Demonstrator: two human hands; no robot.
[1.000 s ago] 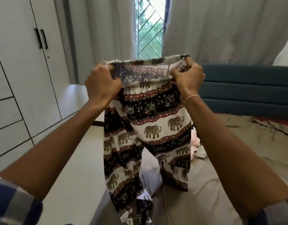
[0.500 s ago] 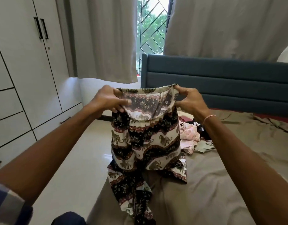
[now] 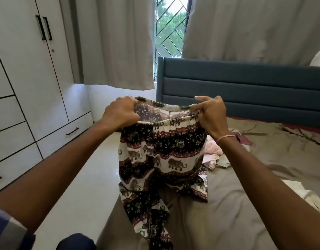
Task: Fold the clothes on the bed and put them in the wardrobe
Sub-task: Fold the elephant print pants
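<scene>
I hold up a pair of elephant-print trousers [image 3: 162, 159], black, cream and red, by the elastic waistband. My left hand [image 3: 119, 112] grips the waistband's left end and my right hand [image 3: 212, 114] pinches its right end, stretching it open between them. The trouser legs hang down and bunch on the left edge of the bed [image 3: 245, 204]. The white wardrobe [image 3: 29, 78] stands at the left with its doors closed.
A small heap of pink and other clothes [image 3: 214, 154] lies on the bed behind the trousers. A blue headboard [image 3: 245, 87] is at the far end, with curtains and a window above. White floor [image 3: 87, 177] runs between bed and wardrobe.
Both hands have lowered the trousers from in front of the window down towards the bed. The legs now crumple on the bed edge.
</scene>
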